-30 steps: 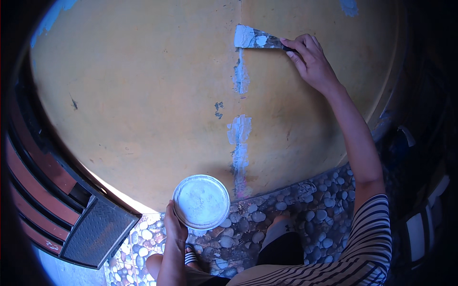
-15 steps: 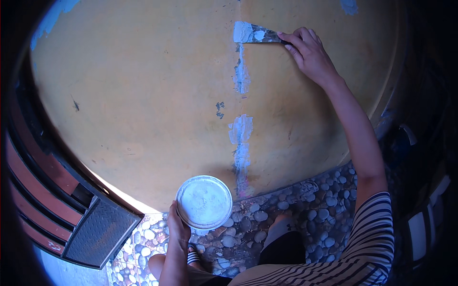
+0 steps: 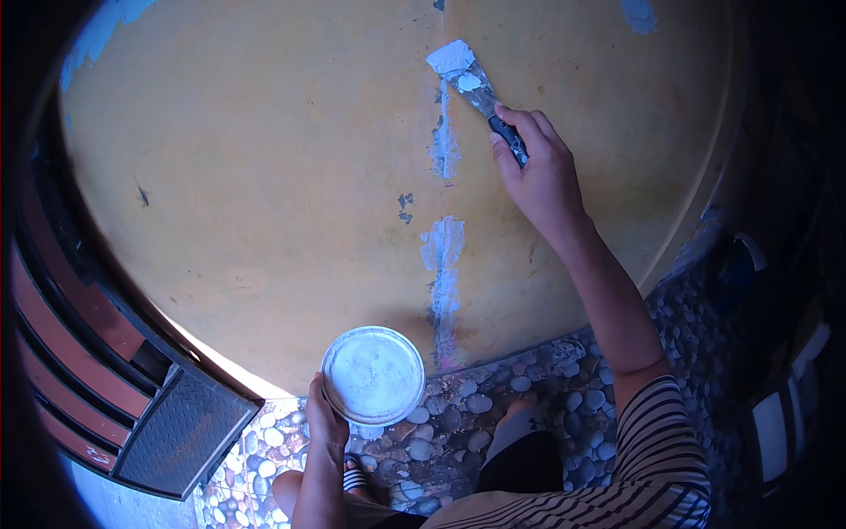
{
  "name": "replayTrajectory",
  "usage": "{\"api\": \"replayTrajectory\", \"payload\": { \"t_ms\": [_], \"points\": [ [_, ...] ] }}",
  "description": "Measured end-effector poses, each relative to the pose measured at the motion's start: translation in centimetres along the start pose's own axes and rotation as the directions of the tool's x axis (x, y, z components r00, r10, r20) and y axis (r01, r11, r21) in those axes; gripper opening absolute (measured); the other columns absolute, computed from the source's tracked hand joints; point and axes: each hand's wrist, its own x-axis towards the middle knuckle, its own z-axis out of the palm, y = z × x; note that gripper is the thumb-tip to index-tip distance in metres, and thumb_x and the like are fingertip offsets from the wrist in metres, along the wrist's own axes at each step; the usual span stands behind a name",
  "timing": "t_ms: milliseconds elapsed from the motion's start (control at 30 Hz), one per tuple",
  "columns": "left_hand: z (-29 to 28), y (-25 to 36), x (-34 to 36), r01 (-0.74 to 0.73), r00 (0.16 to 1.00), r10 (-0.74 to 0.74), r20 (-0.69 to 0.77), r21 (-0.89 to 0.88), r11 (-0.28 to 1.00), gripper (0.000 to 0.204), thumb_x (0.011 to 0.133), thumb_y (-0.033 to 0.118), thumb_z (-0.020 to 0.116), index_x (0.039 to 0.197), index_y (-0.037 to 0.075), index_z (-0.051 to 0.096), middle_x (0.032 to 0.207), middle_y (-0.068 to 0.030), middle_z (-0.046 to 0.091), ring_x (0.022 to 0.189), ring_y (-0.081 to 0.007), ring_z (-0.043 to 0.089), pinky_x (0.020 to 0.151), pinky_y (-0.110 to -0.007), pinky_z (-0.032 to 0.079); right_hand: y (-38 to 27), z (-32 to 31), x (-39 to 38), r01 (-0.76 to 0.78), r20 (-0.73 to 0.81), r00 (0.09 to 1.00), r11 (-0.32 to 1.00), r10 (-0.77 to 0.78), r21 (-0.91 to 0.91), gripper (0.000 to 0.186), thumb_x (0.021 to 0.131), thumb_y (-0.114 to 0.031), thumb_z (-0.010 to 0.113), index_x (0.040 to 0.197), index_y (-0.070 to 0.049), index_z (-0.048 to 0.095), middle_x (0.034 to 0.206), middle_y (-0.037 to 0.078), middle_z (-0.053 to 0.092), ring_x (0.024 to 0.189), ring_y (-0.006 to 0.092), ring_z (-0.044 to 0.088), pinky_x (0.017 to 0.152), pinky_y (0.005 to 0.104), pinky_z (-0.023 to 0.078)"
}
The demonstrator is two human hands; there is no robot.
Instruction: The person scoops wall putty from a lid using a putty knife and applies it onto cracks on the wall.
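Swung from nearly level to a steep slant since half a second ago, the putty knife (image 3: pixel 478 94) now points its handle down-right — the right hand (image 3: pixel 542 172) lower with it. At lower centre-left, the left hand (image 3: pixel 326 418) grips the edge of a round whitish lid (image 3: pixel 374 375). Next, pale patches (image 3: pixel 445 242) line the yellowish wall's (image 3: pixel 264 194) seam at centre. At upper centre-right, well apart from the left, the right hand is clamped on the knife's handle.

no words or numbers could be read. a small dark logo (image 3: pixel 531 429) stood on the grey-and-black shorts (image 3: pixel 520 460); a pale mark (image 3: pixel 100 455) on the lowest reddish slat (image 3: pixel 67 433) at the left was too small to make out.
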Motion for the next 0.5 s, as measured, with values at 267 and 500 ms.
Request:
{"api": "replayTrajectory", "payload": {
  "t_ms": [267,500],
  "points": [
    [0.0,0.6,-0.1,-0.004,0.999,0.005,0.033,-0.035,0.999,0.043,0.106,0.032,0.042,0.130,0.000,0.054,0.130,-0.0119,0.061,0.121,-0.0228,0.057,0.108,-0.037,0.042,-2.9,0.7,-5.0,-0.206,0.122,0.970,0.978,0.209,-0.039,0.032,0.094,-0.010,0.060,0.123,0.002,0.056,0.107,0.022,0.061,0.092,0.0412,0.066,0.078,0.0453,0.055],
    [-0.5,0.1,0.5,-0.001,0.999,0.002,0.040,-0.016,1.000,0.042,0.106,0.032,0.043,0.129,-0.001,0.055,0.130,-0.0117,0.061,0.121,-0.0225,0.057,0.108,-0.037,0.042,-3.7,0.4,-1.7,-0.087,-0.043,0.995,0.996,0.087,0.005,0.030,0.095,-0.012,0.059,0.120,0.003,0.055,0.105,0.022,0.061,0.090,0.0406,0.067,0.078,0.0458,0.056]
  ]
}}
